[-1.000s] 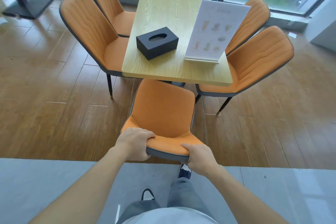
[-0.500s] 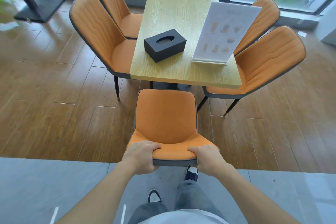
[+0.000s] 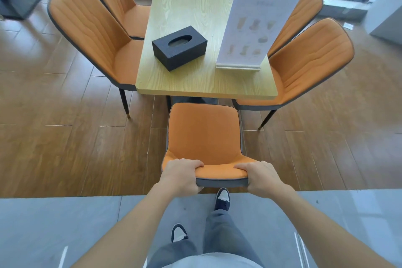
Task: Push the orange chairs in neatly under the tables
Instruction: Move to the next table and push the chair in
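At the bottom centre of the frame, our left hand [image 3: 181,173] and right hand [image 3: 262,175] both grip the top edge of the backrest of the near orange chair [image 3: 204,137], fingers curled over it. Its seat front is just at the edge of the wooden table [image 3: 195,28], not yet under it. If we push unevenly, the chair may turn and hit the table's pedestal or the leg of the right-hand chair [image 3: 304,65]. A hard knock could tip the standing menu card [image 3: 254,30] beside the black tissue box [image 3: 179,48].

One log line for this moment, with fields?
left hand: grips near chair back | right hand: grips it too | seat: outside table
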